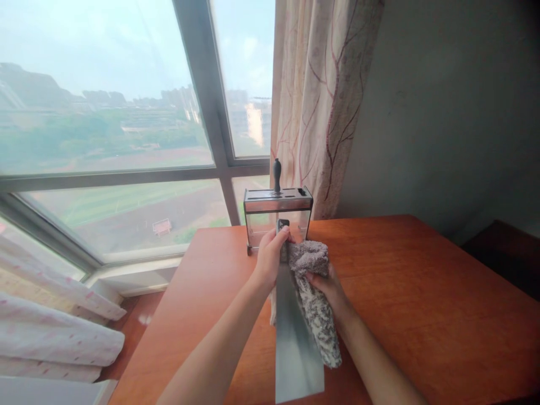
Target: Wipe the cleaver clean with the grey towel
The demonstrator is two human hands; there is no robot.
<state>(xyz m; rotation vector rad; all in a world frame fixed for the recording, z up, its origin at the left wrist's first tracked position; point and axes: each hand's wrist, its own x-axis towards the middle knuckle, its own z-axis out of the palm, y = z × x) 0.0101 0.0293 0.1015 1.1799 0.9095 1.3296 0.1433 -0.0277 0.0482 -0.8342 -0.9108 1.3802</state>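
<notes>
Left hand (270,253) closed round the handle of a cleaver (295,337), gripping at the far end so the wide blade runs back toward the near edge, flat face up, clear for wiping. Right hand (331,287) closed on a grey fluffy cloth (314,298), pressed against the blade's right side just below the handle; cloth bunched at the top, rest trailing down along the blade, keeping skin off the steel. Blade held above the table (422,292), not resting on it as far as can be told. Cutting edge side not discernible.

Just beyond the hands: metal-and-clear knife holder (278,216) at the far edge of the table, upright, one black handle (277,175) sticking out of the top slot, other slots look free. Behind it window (126,140); patterned curtain (324,101) hanging to the right of the frame. Far left, low: white folded fabric (50,332), well apart from the work.
</notes>
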